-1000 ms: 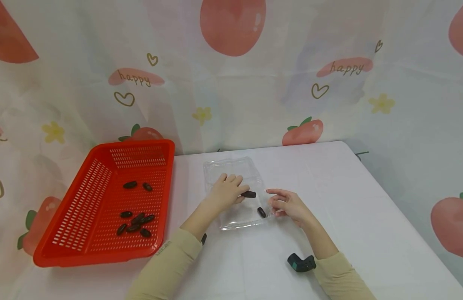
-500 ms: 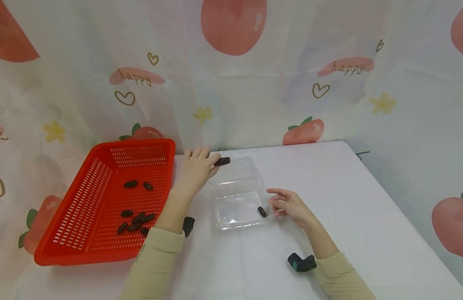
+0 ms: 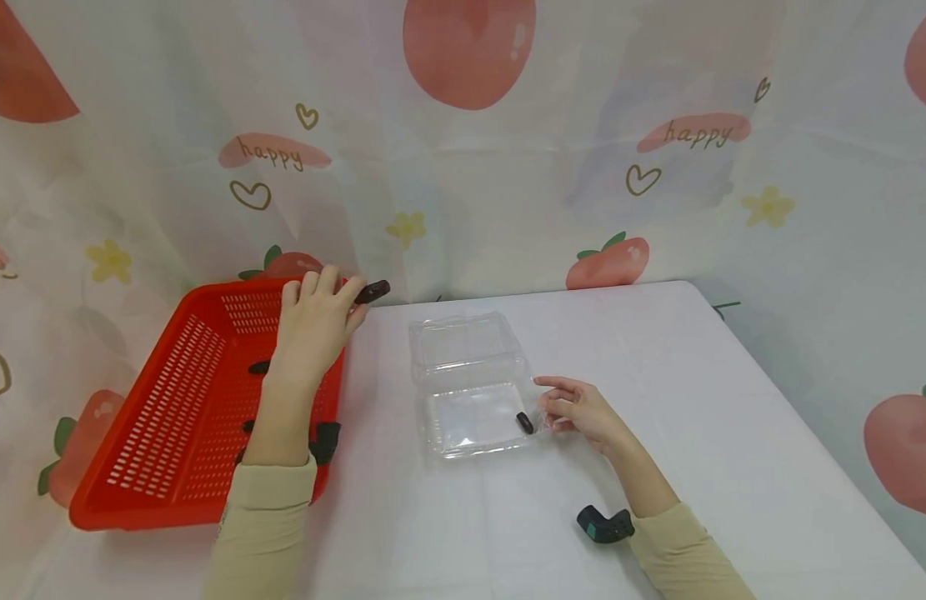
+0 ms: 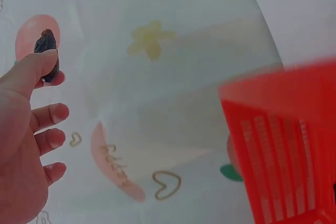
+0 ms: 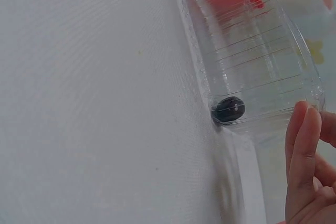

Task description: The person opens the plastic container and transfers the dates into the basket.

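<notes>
My left hand [image 3: 316,321] pinches a dark oblong date [image 3: 372,292] between thumb and forefinger, raised over the near right corner of the red basket [image 3: 155,433]; the left wrist view shows the same date [image 4: 46,55] at my fingertips. Several more dates [image 3: 257,367] lie in the basket, partly hidden by my arm. A clear plastic clamshell box [image 3: 470,379] lies open on the white table, with one date [image 3: 523,422] in its near right corner, also seen as the date [image 5: 228,109] in the right wrist view. My right hand [image 3: 575,406] holds the box's right edge with its fingers [image 5: 302,150].
A white table [image 3: 695,400] carries everything, backed by a printed curtain [image 3: 463,150]. The right wrist camera mount [image 3: 603,525] shows near my right sleeve, the left wrist camera mount [image 3: 326,440] by my left forearm. The table's right edge runs diagonally at the right.
My left hand has lifted one date out of the clear box and carried it left and away to above the red basket. The right hand has stayed on the box's edge.
</notes>
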The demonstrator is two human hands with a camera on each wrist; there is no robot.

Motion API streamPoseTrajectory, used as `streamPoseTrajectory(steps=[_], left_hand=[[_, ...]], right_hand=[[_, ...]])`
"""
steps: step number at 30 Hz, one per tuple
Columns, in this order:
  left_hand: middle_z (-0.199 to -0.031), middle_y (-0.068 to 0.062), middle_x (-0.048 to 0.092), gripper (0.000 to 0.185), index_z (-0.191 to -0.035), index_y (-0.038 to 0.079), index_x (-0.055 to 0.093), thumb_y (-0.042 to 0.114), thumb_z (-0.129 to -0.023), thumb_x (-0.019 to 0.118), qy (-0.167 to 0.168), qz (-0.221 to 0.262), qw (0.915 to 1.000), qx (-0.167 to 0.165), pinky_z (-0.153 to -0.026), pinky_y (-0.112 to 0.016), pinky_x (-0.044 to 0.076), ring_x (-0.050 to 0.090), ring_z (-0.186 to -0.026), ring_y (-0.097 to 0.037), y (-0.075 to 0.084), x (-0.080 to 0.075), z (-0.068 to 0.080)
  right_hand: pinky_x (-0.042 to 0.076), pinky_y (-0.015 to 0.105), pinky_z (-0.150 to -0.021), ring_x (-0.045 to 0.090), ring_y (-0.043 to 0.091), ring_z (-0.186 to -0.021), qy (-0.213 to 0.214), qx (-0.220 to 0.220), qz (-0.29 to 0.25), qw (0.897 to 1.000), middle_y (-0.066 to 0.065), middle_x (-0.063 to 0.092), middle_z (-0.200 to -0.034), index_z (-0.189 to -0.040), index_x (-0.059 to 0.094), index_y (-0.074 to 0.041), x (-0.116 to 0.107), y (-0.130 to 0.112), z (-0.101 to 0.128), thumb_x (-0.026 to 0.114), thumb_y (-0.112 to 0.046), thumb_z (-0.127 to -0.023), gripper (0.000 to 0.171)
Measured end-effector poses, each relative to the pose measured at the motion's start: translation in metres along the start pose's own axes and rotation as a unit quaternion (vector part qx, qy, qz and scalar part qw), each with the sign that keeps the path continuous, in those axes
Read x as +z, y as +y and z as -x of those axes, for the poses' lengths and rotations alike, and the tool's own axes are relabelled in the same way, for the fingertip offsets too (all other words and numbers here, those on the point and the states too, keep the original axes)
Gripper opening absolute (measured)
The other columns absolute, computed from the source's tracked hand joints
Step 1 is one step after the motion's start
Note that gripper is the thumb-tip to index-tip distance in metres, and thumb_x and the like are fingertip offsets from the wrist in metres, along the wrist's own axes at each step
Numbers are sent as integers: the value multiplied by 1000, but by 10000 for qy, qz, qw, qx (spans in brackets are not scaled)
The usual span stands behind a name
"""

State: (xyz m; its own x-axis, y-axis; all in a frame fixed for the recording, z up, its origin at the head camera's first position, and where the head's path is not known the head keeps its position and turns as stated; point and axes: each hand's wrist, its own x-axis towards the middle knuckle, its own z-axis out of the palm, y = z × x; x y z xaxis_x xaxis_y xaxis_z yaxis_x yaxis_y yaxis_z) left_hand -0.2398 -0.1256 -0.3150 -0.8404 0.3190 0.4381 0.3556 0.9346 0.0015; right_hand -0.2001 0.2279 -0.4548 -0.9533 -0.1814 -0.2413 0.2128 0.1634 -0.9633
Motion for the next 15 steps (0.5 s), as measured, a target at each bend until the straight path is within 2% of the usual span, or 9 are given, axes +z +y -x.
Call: streamPoseTrajectory(steps=[7, 15], left_hand=[[-108, -16, 42, 34, -120, 13, 46, 22, -89, 58, -359, 23, 9989, -312, -83, -50, 30, 37, -99, -35, -30, -6, 9], [-108, -19, 39, 34, -122, 11, 43, 23, -92, 53, -878, -112, 9950, -473, -85, -55, 27, 35, -99, -38, -65, 1, 25]], right_hand=[[48, 20, -55, 56, 8, -60, -7, 12, -39, 10000, -2, 58, -82, -132, 40, 5, -1, 1, -1, 58, -6, -87, 50], [48, 21, -56, 56, 8, -61, -53, 27, -56, 10000, -2, 57, -81, -133, 40, 4, -1, 1, -1, 59, -9, -87, 51]])
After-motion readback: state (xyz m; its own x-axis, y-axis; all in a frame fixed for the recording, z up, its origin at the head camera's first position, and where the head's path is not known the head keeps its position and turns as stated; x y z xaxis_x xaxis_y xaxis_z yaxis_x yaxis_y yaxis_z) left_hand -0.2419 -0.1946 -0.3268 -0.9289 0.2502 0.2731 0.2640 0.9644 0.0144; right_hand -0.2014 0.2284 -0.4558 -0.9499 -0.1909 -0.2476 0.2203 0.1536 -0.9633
